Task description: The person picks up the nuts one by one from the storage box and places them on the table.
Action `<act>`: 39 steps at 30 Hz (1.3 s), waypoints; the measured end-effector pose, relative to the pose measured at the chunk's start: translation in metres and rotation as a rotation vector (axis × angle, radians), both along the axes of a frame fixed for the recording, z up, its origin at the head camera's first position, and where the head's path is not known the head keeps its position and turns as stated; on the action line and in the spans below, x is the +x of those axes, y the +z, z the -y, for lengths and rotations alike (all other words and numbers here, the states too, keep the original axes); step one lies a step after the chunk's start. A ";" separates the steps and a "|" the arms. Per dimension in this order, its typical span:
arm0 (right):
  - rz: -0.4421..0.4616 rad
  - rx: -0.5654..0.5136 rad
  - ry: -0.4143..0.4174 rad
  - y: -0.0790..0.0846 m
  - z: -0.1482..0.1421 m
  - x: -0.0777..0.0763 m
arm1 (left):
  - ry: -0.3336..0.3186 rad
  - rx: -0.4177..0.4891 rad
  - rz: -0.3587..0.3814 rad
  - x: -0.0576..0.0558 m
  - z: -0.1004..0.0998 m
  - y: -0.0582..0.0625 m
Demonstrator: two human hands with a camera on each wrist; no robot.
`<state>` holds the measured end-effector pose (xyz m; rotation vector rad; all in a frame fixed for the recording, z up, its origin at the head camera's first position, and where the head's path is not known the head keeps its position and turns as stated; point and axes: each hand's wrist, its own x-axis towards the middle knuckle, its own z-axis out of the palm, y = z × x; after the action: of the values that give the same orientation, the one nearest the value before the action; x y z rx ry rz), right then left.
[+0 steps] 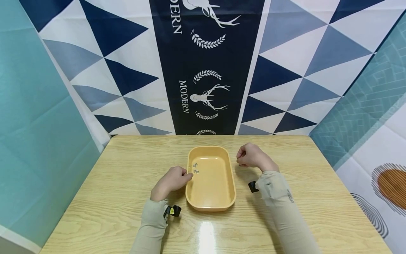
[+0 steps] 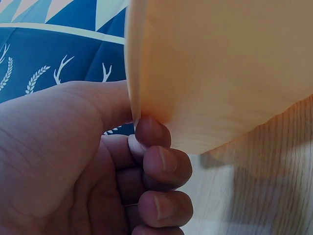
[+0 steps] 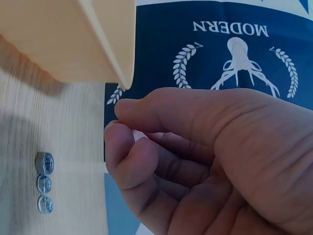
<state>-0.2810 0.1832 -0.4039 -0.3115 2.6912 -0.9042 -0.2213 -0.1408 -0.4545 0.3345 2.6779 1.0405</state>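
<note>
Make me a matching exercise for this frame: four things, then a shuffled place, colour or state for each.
1. Tray
2. Left hand
3. Right hand
4. Three metal nuts

A. In a row on the tabletop
B. Curled, apart from the tray
C. Yellow-orange
D. Gripping the tray's edge

Pairs: 1-C, 2-D, 3-B, 4-A

Wood-grain table [image 1: 133,183]; behind it, a backdrop [image 1: 207,61] of blue and white triangles with a dark deer-printed centre; teal cloth [image 1: 44,120] left, patterned cloth [image 1: 369,141] right
</note>
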 end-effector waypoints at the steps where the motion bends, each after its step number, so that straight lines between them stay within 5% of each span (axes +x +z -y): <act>1: 0.002 -0.001 -0.002 0.000 -0.001 0.000 | 0.001 -0.001 -0.001 0.000 0.000 0.000; 39: 0.054 -0.016 -0.077 -0.022 -0.048 0.001 | -0.001 -0.004 -0.014 -0.002 0.001 -0.002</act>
<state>-0.2801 0.2312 -0.4258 -0.1856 2.6639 -0.9421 -0.2228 -0.1417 -0.4562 0.3441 2.6916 1.0354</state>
